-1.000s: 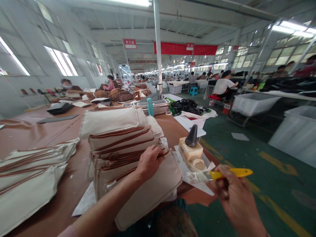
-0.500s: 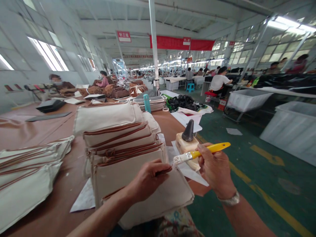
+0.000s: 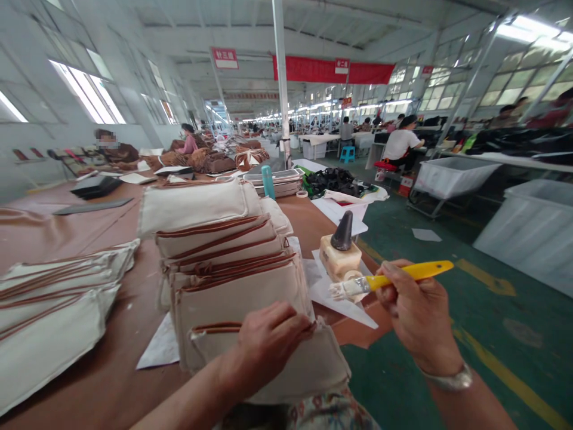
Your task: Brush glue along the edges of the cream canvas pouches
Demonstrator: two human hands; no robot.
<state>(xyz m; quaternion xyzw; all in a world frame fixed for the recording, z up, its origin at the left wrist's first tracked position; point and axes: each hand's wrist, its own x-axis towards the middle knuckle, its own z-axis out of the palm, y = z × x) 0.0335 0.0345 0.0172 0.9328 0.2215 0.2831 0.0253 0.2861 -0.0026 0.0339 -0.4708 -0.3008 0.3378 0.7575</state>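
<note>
My right hand [image 3: 421, 313] grips a yellow brush [image 3: 373, 282] near the bottle [image 3: 339, 257]; my left hand [image 3: 271, 334] pinches the cream pouch [image 3: 317, 359] fronting the stack [image 3: 233, 297]. On my feed, red signs [image 3: 224, 58] read 针三组 and 针二组.

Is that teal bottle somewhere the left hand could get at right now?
Probably not straight away: the left hand holds the front pouch, and the row of pouches stands between it and the teal bottle. It would likely need to let go and reach over.
</note>
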